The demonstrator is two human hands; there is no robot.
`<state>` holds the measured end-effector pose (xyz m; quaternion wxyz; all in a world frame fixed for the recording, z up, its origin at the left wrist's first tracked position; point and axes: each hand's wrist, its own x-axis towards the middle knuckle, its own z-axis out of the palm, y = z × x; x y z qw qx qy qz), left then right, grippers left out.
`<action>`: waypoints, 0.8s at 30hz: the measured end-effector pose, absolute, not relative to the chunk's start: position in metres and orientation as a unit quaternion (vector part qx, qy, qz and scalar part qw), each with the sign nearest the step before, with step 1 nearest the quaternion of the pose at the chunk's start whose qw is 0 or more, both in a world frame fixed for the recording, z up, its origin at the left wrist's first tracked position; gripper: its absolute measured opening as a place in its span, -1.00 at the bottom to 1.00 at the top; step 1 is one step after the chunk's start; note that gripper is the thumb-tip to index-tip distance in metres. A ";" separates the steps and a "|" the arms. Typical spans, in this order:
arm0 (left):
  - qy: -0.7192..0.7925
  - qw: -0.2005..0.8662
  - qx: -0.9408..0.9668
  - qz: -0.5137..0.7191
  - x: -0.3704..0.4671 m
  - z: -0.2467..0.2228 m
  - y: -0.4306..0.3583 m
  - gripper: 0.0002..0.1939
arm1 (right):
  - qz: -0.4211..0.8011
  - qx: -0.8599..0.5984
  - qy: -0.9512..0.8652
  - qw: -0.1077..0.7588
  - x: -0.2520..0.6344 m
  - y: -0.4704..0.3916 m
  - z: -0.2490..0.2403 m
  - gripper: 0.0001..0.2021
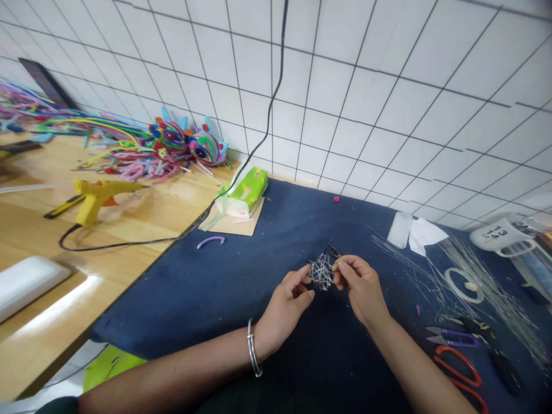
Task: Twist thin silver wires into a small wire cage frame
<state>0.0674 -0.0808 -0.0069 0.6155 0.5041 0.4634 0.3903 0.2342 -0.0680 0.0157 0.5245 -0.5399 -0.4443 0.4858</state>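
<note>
A small ball of bent, silvery wire (pixel 321 272) is held between my two hands above the dark blue cloth (pixel 276 224). My left hand (pixel 288 302) grips its left side with thumb and fingers, a silver bangle (pixel 253 348) on that wrist. On the other side, my right hand (pixel 359 284) pinches at the ball's edge with bent fingers; whether it has the ball itself or a loose wire end is too small to tell. A dark tip (pixel 332 250) sticks out just above the ball, its kind unclear.
Thin wires (pixel 487 270), a tape roll (pixel 464 285), purple snips (pixel 452 337), red-handled scissors (pixel 459 365) and a white mug (pixel 502 236) lie or stand at right. Leftward are a yellow glue gun (pixel 97 198), its cord, a green tissue pack (pixel 248 190) and colourful pipe cleaners (pixel 142 167). A tiled wall stands behind.
</note>
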 end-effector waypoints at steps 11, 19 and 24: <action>0.455 0.563 0.551 0.414 0.070 -0.011 -0.067 -0.67 | 0.493 -0.534 -0.450 0.518 0.230 -0.071 0.015 -0.85; 0.478 0.449 0.633 0.413 0.063 -0.003 -0.062 -0.93 | 0.497 -0.533 -0.445 0.521 0.230 -0.072 0.015 -0.85; 0.485 0.468 0.610 0.417 0.064 -0.006 -0.059 -0.87 | 0.496 -0.533 -0.450 0.517 0.229 -0.073 0.015 -0.85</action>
